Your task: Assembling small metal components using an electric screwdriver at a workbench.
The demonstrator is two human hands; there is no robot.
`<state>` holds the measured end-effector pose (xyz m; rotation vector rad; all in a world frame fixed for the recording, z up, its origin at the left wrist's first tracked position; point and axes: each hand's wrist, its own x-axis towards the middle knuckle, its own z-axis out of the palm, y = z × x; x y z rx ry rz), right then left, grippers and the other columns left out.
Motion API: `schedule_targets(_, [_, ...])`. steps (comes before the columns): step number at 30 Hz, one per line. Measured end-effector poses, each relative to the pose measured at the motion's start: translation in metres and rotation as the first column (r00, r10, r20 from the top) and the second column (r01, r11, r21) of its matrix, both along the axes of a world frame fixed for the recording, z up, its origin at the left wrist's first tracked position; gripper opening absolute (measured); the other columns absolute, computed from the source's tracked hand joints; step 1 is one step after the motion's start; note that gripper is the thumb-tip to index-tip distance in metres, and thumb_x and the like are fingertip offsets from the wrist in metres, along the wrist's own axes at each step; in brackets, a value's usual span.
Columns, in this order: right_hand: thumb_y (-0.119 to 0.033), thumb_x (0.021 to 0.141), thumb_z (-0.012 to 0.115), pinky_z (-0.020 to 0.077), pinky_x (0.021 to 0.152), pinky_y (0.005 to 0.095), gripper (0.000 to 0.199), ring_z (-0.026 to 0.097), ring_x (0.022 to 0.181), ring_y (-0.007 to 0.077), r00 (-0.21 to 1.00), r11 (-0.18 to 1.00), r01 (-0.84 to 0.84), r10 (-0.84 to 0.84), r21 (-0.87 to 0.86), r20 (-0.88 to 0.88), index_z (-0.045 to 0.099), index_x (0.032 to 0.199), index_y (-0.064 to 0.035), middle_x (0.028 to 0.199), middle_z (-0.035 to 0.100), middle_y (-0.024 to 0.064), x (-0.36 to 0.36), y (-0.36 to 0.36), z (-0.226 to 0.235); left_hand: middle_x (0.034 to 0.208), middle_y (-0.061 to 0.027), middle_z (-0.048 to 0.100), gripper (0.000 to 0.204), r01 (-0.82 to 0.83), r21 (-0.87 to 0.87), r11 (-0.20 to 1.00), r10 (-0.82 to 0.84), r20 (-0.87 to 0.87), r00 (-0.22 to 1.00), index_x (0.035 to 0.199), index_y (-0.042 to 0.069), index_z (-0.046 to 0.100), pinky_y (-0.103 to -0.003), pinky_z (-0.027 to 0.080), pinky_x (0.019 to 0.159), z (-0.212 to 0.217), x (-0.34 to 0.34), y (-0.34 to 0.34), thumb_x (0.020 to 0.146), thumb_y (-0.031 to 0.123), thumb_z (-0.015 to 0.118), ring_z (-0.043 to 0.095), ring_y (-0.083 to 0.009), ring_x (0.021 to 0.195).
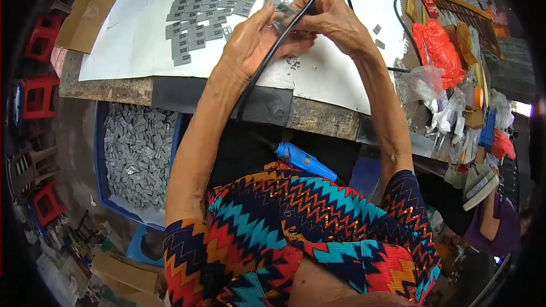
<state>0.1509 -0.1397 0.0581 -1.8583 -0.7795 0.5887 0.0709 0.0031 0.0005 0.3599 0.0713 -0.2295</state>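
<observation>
Both hands meet over the white-covered table, close to the laid-out parts. My left hand (250,42) has its fingers curled and thumb raised around a small grey plastic part (278,3). From the other side, my right hand (335,20) pinches at the same part; its fingertips partly hide it. A black cable (264,62) hangs in front of the hands and covers some of the grip. Flat grey plastic parts (196,8) lie in overlapping rows left of and beyond my hands. Tiny dark scraps (293,61) are scattered just below my fingers.
A blue bin (101,165) full of loose grey parts stands below the table edge at left. A blue handheld tool (306,160) lies by my lap. At right are a red plastic bag (438,51) and clutter; a cardboard box (91,14) sits at far left.
</observation>
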Motion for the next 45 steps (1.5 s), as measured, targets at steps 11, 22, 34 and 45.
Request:
schedule_targets(11, [-0.027, 0.074, 0.070, 0.0330, 0.046, 0.0170, 0.031, 0.043, 0.050, 0.0039, 0.996, 0.993, 0.072, -0.077, 0.095, 0.054, 0.065, 0.090, -0.0013, 0.061, 0.057, 0.0003, 0.001, -0.003, -0.010, 0.084, -0.0127, 0.057, 0.027, -0.121, -0.044, 0.992, 0.114, -0.126, 0.985, 0.109, -0.005, 0.046, -0.025, 0.049, 0.054, -0.002, -0.003, 0.008, 0.088, 0.011, 0.053, 0.057, -0.0163, 0.067])
schedule_targets(22, [-0.023, 0.080, 0.059, 0.0504, 0.063, 0.0303, 0.023, 0.058, 0.065, 0.0151, 0.907, 0.985, 0.092, -0.023, -0.144, 0.420, 0.065, 0.084, -0.0014, 0.073, 0.063, 0.0070, 0.015, -0.024, -0.024, 0.078, -0.0109, 0.055, 0.025, -0.316, 0.288, 0.904, 0.316, 0.048, 0.947, 0.106, -0.011, 0.051, -0.019, 0.039, 0.055, 0.001, -0.008, 0.018, 0.088, 0.007, 0.050, 0.045, -0.0122, 0.063])
schedule_targets(34, [-0.017, 0.079, 0.062, 0.0516, 0.070, 0.0320, 0.019, 0.061, 0.074, 0.0218, 0.861, 0.959, -0.056, 0.188, -0.279, 0.473, 0.062, 0.090, -0.0020, 0.083, 0.060, 0.0108, -0.006, -0.037, -0.032, 0.058, -0.0001, 0.051, 0.020, -0.240, 0.839, 0.488, 0.323, 0.081, 0.943, 0.095, -0.003, 0.058, -0.016, 0.032, 0.041, 0.016, -0.012, 0.005, 0.085, 0.014, 0.054, 0.041, -0.0034, 0.046])
schedule_targets(45, [-0.017, 0.081, 0.063, 0.0475, 0.059, 0.0272, 0.021, 0.054, 0.062, 0.0118, 0.874, 0.994, -0.010, 0.064, -0.113, 0.482, 0.059, 0.097, -0.0038, 0.072, 0.058, 0.0038, -0.002, -0.016, -0.044, 0.070, -0.0227, 0.062, 0.025, -0.137, 0.837, -0.529, 0.245, 0.306, 0.920, 0.098, 0.002, 0.059, -0.046, 0.049, 0.061, 0.002, -0.007, -0.005, 0.080, 0.019, 0.057, 0.064, -0.0369, 0.070])
